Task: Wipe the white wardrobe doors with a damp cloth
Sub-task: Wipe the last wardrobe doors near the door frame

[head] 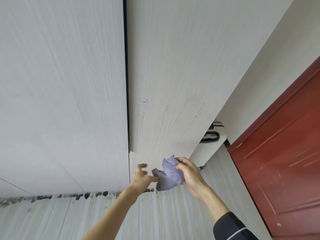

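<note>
Low in the centre of the frame, your right hand (188, 172) grips the bunched cloth (168, 177) before the wardrobe doors (173, 66), your left hand (142, 178) spread-fingered beside it; drip trails (143, 115) suggest wiping remains unfinished.

Crumpled lavender-grey cloth (168, 177), lower centre of frame, bunched in right hand (189, 172). Left wardrobe door (60, 84) and right wardrobe door (173, 66): white, fine vertical grain, closed, dark gap between. Dark drip specks streak right door's lower part.
</note>
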A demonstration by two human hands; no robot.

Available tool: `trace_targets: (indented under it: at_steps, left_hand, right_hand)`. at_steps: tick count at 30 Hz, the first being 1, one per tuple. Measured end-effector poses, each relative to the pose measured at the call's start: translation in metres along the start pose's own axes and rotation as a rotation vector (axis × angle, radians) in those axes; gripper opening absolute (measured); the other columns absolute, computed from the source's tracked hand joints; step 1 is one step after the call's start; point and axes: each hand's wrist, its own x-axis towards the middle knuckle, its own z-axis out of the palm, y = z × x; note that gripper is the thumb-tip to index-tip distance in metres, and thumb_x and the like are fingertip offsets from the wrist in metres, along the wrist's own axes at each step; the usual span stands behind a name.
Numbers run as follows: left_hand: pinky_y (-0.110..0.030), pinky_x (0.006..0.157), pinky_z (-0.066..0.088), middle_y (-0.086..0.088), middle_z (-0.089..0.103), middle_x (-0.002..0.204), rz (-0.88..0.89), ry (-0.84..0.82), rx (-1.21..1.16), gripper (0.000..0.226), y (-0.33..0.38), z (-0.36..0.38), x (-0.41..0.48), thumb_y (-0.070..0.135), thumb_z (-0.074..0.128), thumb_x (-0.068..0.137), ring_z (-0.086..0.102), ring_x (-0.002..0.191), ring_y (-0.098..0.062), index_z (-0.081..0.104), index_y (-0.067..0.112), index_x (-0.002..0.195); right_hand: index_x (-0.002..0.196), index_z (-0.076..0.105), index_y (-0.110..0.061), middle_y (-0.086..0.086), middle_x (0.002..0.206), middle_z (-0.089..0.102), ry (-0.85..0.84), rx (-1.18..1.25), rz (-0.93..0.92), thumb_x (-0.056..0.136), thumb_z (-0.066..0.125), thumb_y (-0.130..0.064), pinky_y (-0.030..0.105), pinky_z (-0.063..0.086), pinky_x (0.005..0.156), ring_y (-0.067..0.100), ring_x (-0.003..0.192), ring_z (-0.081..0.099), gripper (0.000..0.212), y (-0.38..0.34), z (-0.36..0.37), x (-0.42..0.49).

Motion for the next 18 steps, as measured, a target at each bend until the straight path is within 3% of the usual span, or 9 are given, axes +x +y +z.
trace_targets:
  at_steps: [3,6,8,9,11,13,14,16,18]
  left_hand:
    - [-0.038,0.109,0.03,0.006,0.037,0.142,0.023,-0.122,0.032,0.108,0.01,-0.015,0.005,0.029,0.079,0.05,0.036,0.135,-0.018,0.033,0.037,0.147]
    - [-0.044,0.114,0.023,0.013,0.062,0.127,-0.013,-0.48,0.142,0.07,0.028,-0.018,-0.007,0.032,0.077,0.06,0.044,0.136,-0.015,0.058,0.036,0.128]
    - [-0.042,0.109,0.036,0.007,0.071,0.109,0.025,-0.59,0.148,0.041,0.033,-0.011,-0.017,0.036,0.073,0.073,0.06,0.119,-0.013,0.07,0.025,0.112]
    - [-0.039,0.102,0.045,0.002,0.073,0.109,0.046,-0.573,0.08,0.042,0.032,-0.007,-0.019,0.039,0.072,0.078,0.066,0.112,-0.015,0.07,0.018,0.115]
    - [-0.036,0.091,0.054,-0.009,0.074,0.113,0.081,-0.449,-0.077,0.05,0.029,-0.001,-0.021,0.046,0.07,0.089,0.071,0.107,-0.022,0.066,0.009,0.123]
    - [-0.039,0.092,0.056,-0.009,0.075,0.113,0.128,-0.341,-0.094,0.047,0.025,0.0,-0.022,0.052,0.058,0.096,0.072,0.105,-0.023,0.07,0.014,0.121]
    - [-0.037,0.089,0.057,-0.005,0.076,0.111,0.153,-0.32,-0.037,0.046,0.022,-0.001,-0.022,0.054,0.052,0.098,0.072,0.101,-0.019,0.073,0.02,0.118]
    - [-0.027,0.066,0.053,0.001,0.077,0.103,0.174,-0.292,0.055,0.051,0.021,-0.002,-0.026,0.059,0.044,0.099,0.069,0.083,-0.011,0.078,0.023,0.11]
    - [-0.028,0.056,0.048,-0.01,0.076,0.098,0.17,-0.219,0.052,0.061,0.018,-0.005,-0.027,0.066,0.047,0.092,0.067,0.076,-0.017,0.077,0.014,0.101]
  right_hand:
    - [0.104,0.068,-0.012,0.01,0.096,0.066,-0.088,0.153,0.028,0.086,0.06,-0.009,0.033,0.045,0.069,0.025,0.085,0.062,0.02,-0.009,-0.004,-0.003]
    - [0.111,0.066,-0.005,0.018,0.098,0.065,-0.206,0.382,0.05,0.085,0.061,-0.005,0.035,0.052,0.071,0.03,0.087,0.063,0.026,-0.018,-0.006,-0.008]
    - [0.109,0.065,-0.006,0.016,0.097,0.066,-0.224,0.505,0.068,0.088,0.061,-0.005,0.034,0.055,0.071,0.027,0.086,0.065,0.022,-0.019,-0.007,-0.01]
    - [0.109,0.065,-0.006,0.016,0.099,0.065,-0.207,0.536,0.087,0.085,0.065,-0.009,0.033,0.054,0.071,0.027,0.087,0.065,0.024,-0.017,-0.007,-0.009]
    - [0.113,0.06,-0.003,0.021,0.109,0.062,-0.153,0.534,0.133,0.074,0.081,-0.021,0.034,0.054,0.075,0.029,0.095,0.064,0.048,-0.009,-0.008,-0.004]
    - [0.133,0.05,-0.001,0.023,0.125,0.06,-0.12,0.489,0.207,0.068,0.09,-0.026,0.038,0.055,0.081,0.033,0.11,0.063,0.08,0.001,-0.009,-0.004]
    - [0.145,0.04,-0.005,0.022,0.126,0.06,-0.109,0.474,0.234,0.073,0.088,-0.021,0.04,0.055,0.084,0.034,0.114,0.062,0.088,0.009,-0.01,-0.007]
    - [0.154,0.027,-0.009,0.016,0.116,0.063,-0.095,0.44,0.263,0.083,0.077,-0.004,0.038,0.054,0.087,0.031,0.114,0.063,0.087,0.025,-0.008,-0.012]
    - [0.151,0.032,-0.005,0.019,0.113,0.067,-0.09,0.398,0.273,0.085,0.07,0.008,0.035,0.054,0.085,0.029,0.111,0.065,0.077,0.034,-0.004,-0.015]
